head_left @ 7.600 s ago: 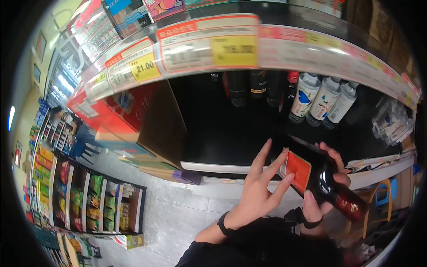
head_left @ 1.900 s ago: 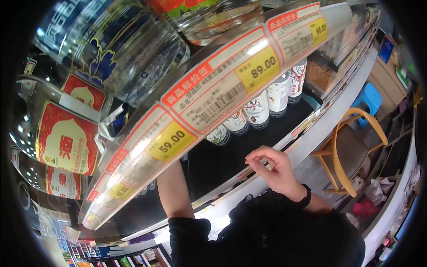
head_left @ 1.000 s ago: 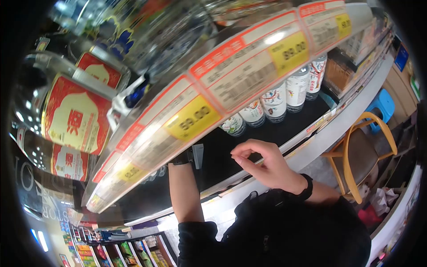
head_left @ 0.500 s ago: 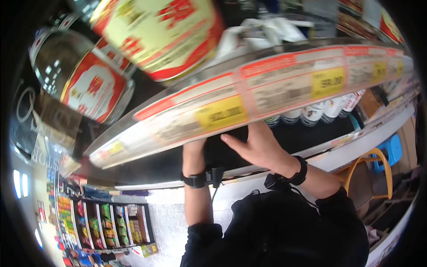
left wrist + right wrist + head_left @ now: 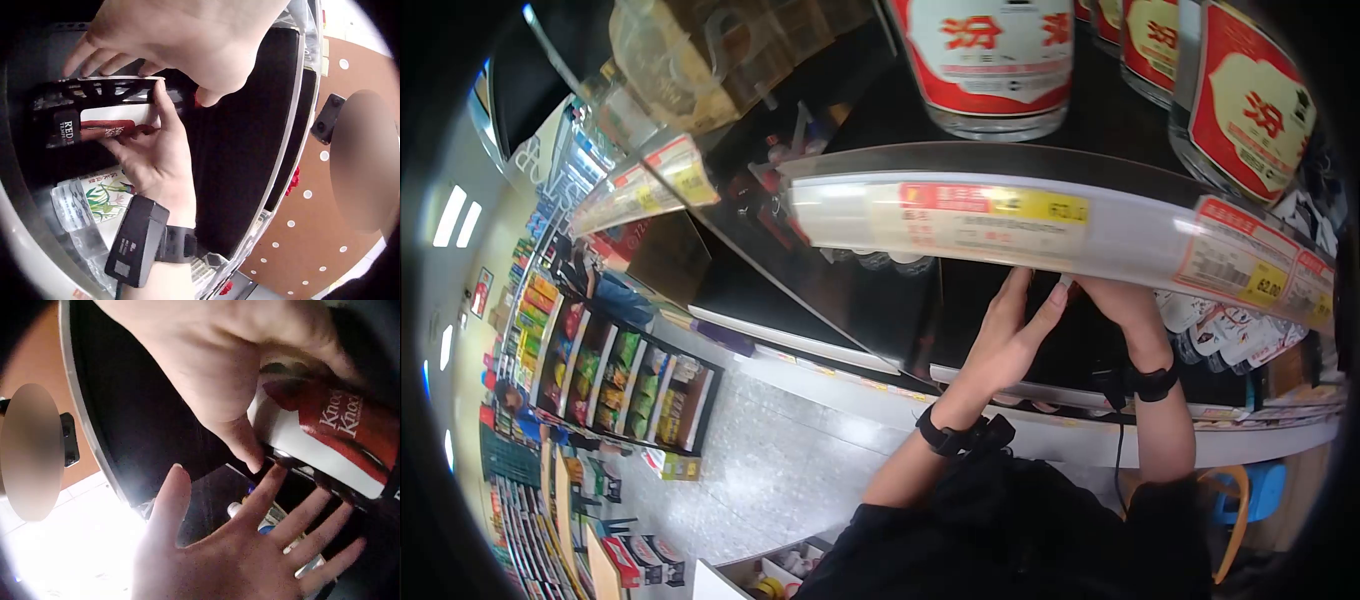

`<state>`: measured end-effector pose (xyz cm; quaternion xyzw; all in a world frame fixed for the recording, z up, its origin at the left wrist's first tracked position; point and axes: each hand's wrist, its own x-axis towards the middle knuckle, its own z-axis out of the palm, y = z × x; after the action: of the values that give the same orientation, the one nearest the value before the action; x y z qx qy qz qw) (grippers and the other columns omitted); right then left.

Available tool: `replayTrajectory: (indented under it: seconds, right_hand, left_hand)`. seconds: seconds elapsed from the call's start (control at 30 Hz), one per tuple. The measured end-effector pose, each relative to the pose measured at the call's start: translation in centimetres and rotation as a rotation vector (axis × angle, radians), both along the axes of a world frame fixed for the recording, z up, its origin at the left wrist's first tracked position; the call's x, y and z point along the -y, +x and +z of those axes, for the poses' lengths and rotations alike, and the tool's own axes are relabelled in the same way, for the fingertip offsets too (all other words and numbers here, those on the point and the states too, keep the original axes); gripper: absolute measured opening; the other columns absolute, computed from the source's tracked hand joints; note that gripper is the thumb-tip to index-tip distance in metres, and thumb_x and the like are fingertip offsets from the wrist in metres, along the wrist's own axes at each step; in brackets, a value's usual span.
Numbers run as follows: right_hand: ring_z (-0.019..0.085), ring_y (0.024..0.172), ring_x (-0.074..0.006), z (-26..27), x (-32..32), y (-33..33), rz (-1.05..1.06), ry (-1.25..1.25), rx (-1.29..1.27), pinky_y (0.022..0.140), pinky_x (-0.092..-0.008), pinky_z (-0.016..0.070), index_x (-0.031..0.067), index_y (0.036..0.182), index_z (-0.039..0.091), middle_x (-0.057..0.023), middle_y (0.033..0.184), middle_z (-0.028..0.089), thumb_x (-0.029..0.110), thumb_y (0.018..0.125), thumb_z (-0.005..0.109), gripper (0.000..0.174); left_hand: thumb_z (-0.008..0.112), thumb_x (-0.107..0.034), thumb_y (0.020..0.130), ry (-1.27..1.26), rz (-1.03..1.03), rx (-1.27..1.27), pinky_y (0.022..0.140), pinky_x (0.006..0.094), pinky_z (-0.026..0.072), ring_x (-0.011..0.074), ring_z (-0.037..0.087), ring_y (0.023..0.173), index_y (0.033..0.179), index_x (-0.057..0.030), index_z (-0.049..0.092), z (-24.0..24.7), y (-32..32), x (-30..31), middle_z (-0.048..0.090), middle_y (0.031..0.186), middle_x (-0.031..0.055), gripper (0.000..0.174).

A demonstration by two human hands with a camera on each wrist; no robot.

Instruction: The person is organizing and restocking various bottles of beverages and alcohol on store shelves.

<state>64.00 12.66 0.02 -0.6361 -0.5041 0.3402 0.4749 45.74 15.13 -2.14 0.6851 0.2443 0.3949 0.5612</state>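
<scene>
My right hand (image 5: pixel 212 356) grips a dark wine bottle (image 5: pixel 356 425) with a red and white "Knock Knock" label, low inside a black shelf. In the left wrist view this bottle (image 5: pixel 103 129) lies across the fingers of the right hand (image 5: pixel 159 165). My left hand (image 5: pixel 244 556) is spread open, its straight fingertips right at the bottle's edge. From the head, both the left hand (image 5: pixel 1000 345) and the right hand (image 5: pixel 1135 320) reach under the upper shelf's price strip, which hides the bottle and most fingers.
The price strip (image 5: pixel 980 225) overhangs the hands, with glass liquor bottles (image 5: pixel 995 70) above it. Clear-bodied bottles with white labels (image 5: pixel 1245 335) stand to the right. A clear divider (image 5: pixel 820 300) crosses the shelf at left; a snack rack (image 5: pixel 610 360) stands beyond the aisle.
The right hand has gone in under the price strip from in front of the shelf and now holds a wine bottle. The left hand stays beneath the strip. The head view has swung left.
</scene>
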Motion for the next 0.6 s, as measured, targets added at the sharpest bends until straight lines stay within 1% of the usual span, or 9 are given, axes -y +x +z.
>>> replayTrajectory:
  seconds: [0.07, 0.1, 0.13, 0.2, 0.23, 0.33, 0.4, 0.53, 0.6]
  right_hand:
    - [0.067, 0.083, -0.0140, -0.1, 0.3, -0.3, -0.049, 0.167, 0.089, 0.070, -0.0262, 0.0542, 0.0005, 0.107, 0.068, -0.0067, 0.096, 0.071, 0.009, 0.085, 0.075, 0.025]
    - [0.067, 0.086, -0.0143, -3.0, -0.2, 0.8, -0.101, 0.407, 0.356, 0.072, -0.0266, 0.0545, 0.0000, 0.108, 0.069, -0.0083, 0.099, 0.072, 0.006, 0.081, 0.078, 0.029]
    - [0.067, 0.086, -0.0143, -2.8, 0.6, 1.1, -0.124, 0.397, 0.390, 0.072, -0.0266, 0.0545, 0.0000, 0.108, 0.069, -0.0083, 0.099, 0.072, 0.006, 0.081, 0.078, 0.029]
    - [0.066, 0.088, -0.0143, -2.7, 1.9, -0.3, -0.220, 0.335, 0.244, 0.076, -0.0276, 0.0541, -0.0017, 0.108, 0.068, -0.0081, 0.100, 0.071, 0.001, 0.080, 0.077, 0.029]
    - [0.065, 0.091, -0.0136, -0.9, 3.5, -2.4, -0.318, 0.305, -0.066, 0.080, -0.0272, 0.0523, -0.0031, 0.108, 0.067, -0.0076, 0.103, 0.071, -0.002, 0.080, 0.076, 0.029]
    - [0.064, 0.093, -0.0140, -2.7, 4.4, -3.2, -0.429, 0.455, 0.082, 0.084, -0.0272, 0.0504, -0.0029, 0.107, 0.067, -0.0081, 0.103, 0.071, -0.004, 0.081, 0.075, 0.028]
    - [0.062, 0.097, -0.0154, -2.8, 4.9, -3.7, -0.445, 0.382, 0.032, 0.089, -0.0288, 0.0477, -0.0027, 0.109, 0.065, -0.0087, 0.105, 0.069, -0.005, 0.083, 0.071, 0.027]
    - [0.062, 0.092, -0.0159, -4.3, 5.2, -5.9, -0.652, 0.575, 0.116, 0.086, -0.0303, 0.0503, -0.0038, 0.106, 0.061, -0.0078, 0.106, 0.065, -0.001, 0.074, 0.081, 0.039]
    - [0.062, 0.091, -0.0144, -3.4, 5.3, -7.3, -0.588, 0.678, -0.094, 0.083, -0.0300, 0.0514, -0.0028, 0.109, 0.059, -0.0070, 0.106, 0.064, -0.001, 0.073, 0.082, 0.043]
  left_hand:
    - [0.045, -0.050, 0.101, -0.047, 0.034, -0.076, 0.113, 0.0413, 0.0307, 0.0428, 0.038, 0.138, 0.141, 0.0042, 0.041, -0.2, -0.4, -0.3, 0.043, 0.144, 0.0305, 0.068]
    - [0.045, -0.050, 0.101, -0.051, 0.026, -0.060, 0.113, 0.0413, 0.0307, 0.0428, 0.038, 0.138, 0.141, 0.0042, 0.041, -0.5, -0.4, -0.3, 0.043, 0.144, 0.0305, 0.068]
    - [0.043, -0.051, 0.101, -0.060, 0.022, -0.091, 0.112, 0.0419, 0.0316, 0.0432, 0.039, 0.137, 0.141, 0.0038, 0.041, -1.1, 0.0, -0.6, 0.044, 0.143, 0.0307, 0.068]
    - [0.041, -0.051, 0.102, -0.065, 0.026, -0.142, 0.112, 0.0424, 0.0324, 0.0436, 0.040, 0.136, 0.142, 0.0033, 0.042, -1.8, -0.4, -0.9, 0.045, 0.142, 0.0309, 0.067]
    - [0.040, -0.051, 0.102, -0.075, -0.004, -0.151, 0.110, 0.0428, 0.0336, 0.0438, 0.042, 0.134, 0.141, 0.0027, 0.042, -2.4, -0.3, -1.2, 0.047, 0.140, 0.0306, 0.067]
    - [0.041, -0.047, 0.102, -0.081, 0.017, -0.206, 0.105, 0.0438, 0.0385, 0.0442, 0.049, 0.127, 0.132, 0.0018, 0.052, -2.5, -1.5, -1.6, 0.056, 0.130, 0.0295, 0.058]
    - [0.044, -0.040, 0.102, -0.103, 0.020, -0.275, 0.104, 0.0436, 0.0395, 0.0433, 0.052, 0.122, 0.127, 0.0022, 0.056, -2.5, -1.7, -1.6, 0.059, 0.126, 0.0285, 0.051]
    - [0.047, -0.035, 0.100, 0.024, -0.091, -0.192, 0.102, 0.0429, 0.0405, 0.0425, 0.054, 0.117, 0.126, 0.0025, 0.057, -2.8, -2.8, -2.0, 0.060, 0.124, 0.0271, 0.047]
    - [0.050, -0.031, 0.099, -0.083, -0.063, -0.198, 0.103, 0.0413, 0.0405, 0.0420, 0.054, 0.117, 0.127, 0.0011, 0.057, -2.7, -3.3, -1.7, 0.060, 0.125, 0.0260, 0.043]
